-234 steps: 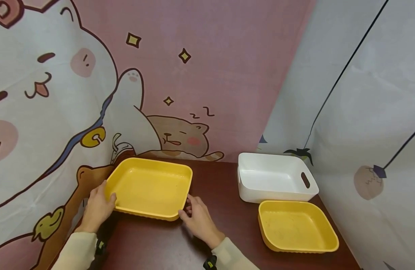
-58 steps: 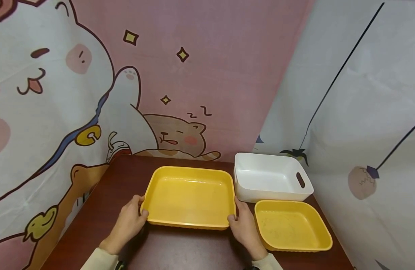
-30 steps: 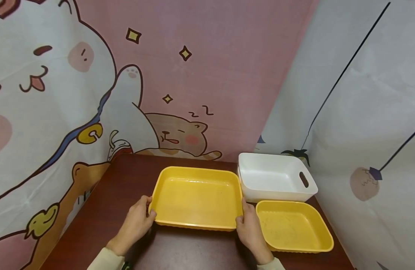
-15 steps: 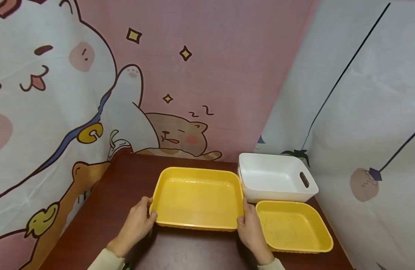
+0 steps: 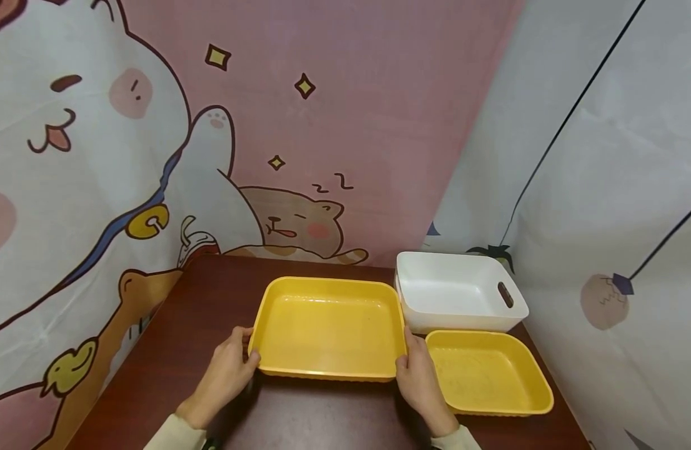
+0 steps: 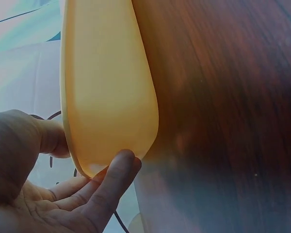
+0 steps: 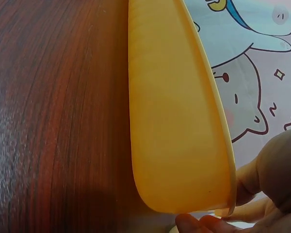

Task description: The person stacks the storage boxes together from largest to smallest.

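Observation:
A large shallow yellow tray (image 5: 330, 328) lies in the middle of the table in the head view. My left hand (image 5: 224, 370) grips its left side near the front corner. On the opposite side, my right hand (image 5: 418, 374) holds the matching corner, thumb at the rim. In the left wrist view, the fingers (image 6: 117, 177) press the outer wall of the tray (image 6: 106, 87) while the thumb sits at the rim. The right wrist view has the tray's outer wall (image 7: 179, 107) close against the table, with fingertips (image 7: 189, 223) at its end.
A smaller yellow tray (image 5: 488, 374) stands just right of my right hand. Behind it is a white bin (image 5: 458, 294) with an oval handle hole. The dark red wooden table (image 5: 317, 415) meets a cartoon-printed cloth (image 5: 373, 125) at the back and sides.
Since the oldest frame, both hands have shifted the large yellow tray rightward from the table's left side and squared it up. Over the last second, tray and hands hardly move.

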A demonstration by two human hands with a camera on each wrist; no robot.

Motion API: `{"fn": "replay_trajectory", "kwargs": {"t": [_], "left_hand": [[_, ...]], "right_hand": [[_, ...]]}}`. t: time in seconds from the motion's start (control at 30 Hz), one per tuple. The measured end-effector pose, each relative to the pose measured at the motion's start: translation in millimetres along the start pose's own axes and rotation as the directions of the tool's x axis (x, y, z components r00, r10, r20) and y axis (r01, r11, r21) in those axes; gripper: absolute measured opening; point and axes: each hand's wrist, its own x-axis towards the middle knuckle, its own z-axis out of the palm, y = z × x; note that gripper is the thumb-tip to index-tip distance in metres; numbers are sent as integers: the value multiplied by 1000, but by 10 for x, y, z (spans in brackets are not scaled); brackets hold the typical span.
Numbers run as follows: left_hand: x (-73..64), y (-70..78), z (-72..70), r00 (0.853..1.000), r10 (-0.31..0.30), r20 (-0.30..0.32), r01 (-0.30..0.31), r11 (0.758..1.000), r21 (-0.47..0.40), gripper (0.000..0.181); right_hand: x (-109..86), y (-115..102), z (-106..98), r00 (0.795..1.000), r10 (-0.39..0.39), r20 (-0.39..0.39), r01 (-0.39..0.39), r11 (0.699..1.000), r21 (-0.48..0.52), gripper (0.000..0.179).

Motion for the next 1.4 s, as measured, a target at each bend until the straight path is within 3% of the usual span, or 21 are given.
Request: {"fn": "replay_trajectory", "kwargs": {"t": [0.27, 0.47, 0.9, 1.27, 1.4], "left_hand": [[-10, 6, -31, 1000, -12, 8, 12, 1000, 2, 57], [-9, 36, -61, 1000, 6, -16, -5, 998, 65, 63], [78, 289, -100, 995, 86, -60, -79, 990, 113, 60], [161, 571, -7, 988, 139, -71, -137, 990, 33, 58], [205, 675, 48, 988, 145, -60, -144, 989, 24, 60]], "right_hand": [[4, 14, -20, 1000, 15, -13, -15, 999, 32, 66], [16, 1, -51, 999, -17, -39, 18, 999, 28, 65], [36, -46, -240, 1000, 15, -10, -15, 1000, 10, 59], [86, -11, -360, 983, -101, -153, 94, 994, -56, 52], [134, 16, -390, 978, -100, -183, 94, 995, -42, 46]]}}
